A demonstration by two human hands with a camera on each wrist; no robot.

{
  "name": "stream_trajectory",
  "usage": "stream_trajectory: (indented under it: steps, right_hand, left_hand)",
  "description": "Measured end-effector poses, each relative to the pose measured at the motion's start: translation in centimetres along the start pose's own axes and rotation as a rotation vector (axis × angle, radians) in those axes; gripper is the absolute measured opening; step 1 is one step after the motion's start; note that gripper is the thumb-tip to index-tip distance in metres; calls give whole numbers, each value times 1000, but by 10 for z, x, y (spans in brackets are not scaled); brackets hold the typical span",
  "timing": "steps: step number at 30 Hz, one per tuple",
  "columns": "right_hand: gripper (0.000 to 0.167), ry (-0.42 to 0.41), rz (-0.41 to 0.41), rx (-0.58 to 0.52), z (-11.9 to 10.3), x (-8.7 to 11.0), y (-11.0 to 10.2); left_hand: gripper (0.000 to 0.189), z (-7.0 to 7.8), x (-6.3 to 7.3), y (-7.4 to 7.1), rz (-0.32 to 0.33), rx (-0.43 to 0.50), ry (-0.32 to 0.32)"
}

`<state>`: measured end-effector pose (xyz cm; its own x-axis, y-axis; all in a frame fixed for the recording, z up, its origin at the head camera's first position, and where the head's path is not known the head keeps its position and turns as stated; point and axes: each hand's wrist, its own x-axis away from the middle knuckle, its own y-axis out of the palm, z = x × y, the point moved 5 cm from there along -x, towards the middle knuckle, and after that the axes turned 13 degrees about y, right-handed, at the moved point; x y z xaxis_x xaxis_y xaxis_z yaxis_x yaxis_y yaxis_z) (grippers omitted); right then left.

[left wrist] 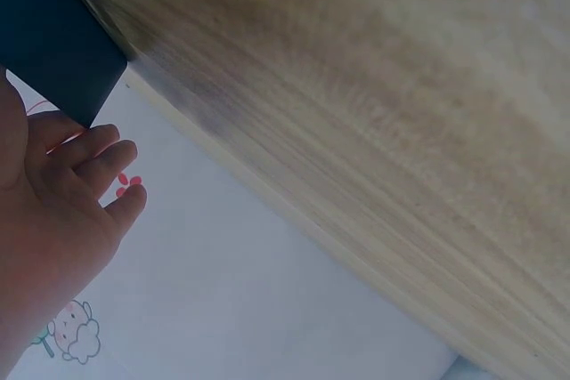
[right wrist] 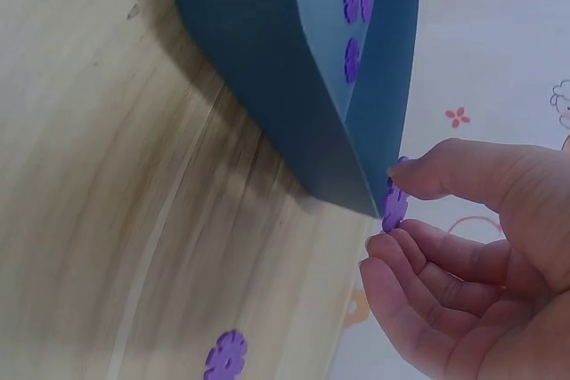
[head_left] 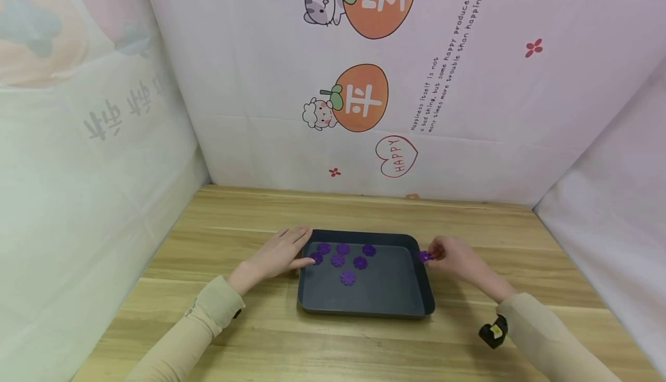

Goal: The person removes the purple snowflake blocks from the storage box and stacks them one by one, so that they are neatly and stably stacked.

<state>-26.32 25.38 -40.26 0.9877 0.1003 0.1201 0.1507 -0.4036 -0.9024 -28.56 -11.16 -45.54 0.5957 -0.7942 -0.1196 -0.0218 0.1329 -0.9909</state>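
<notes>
The right hand (head_left: pixel 455 260) pinches a purple flower disc (right wrist: pixel 396 206) at the right rim of the dark tray (head_left: pixel 385 292); the left hand (head_left: pixel 277 253) grips the tray's left wall, thumb inside, probably to steady it. The raised right wall (head_left: pixel 426 290) stands between the pinched disc and seven discs (head_left: pixel 347 278) inside. A loose disc (right wrist: pixel 226 356) lies on the wooden table (head_left: pixel 250 341); printed cloth (head_left: pixel 260 81) hangs behind.

A white cloth back wall (head_left: pixel 250 110) printed with round orange fruits (head_left: pixel 365 99), small cartoon animals (head_left: pixel 319 114) and a red-outlined heart (head_left: pixel 398 156) reading "HAPPY" rises behind the far edge of a pale wood-grain table (head_left: pixel 322 347); a white left cloth wall (head_left: pixel 99 197) with faded prints (head_left: pixel 106 118) and a creased white right cloth wall (head_left: pixel 619 151) flank the side edges under soft, even light
</notes>
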Motion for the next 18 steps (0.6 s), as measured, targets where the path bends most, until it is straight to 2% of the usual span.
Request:
stream_trajectory:
  steps: [18]
  right_hand:
    - [26,37,12,31,32,-4,-3]
  left_hand:
    - [79,1,1,-2,18,-2,12]
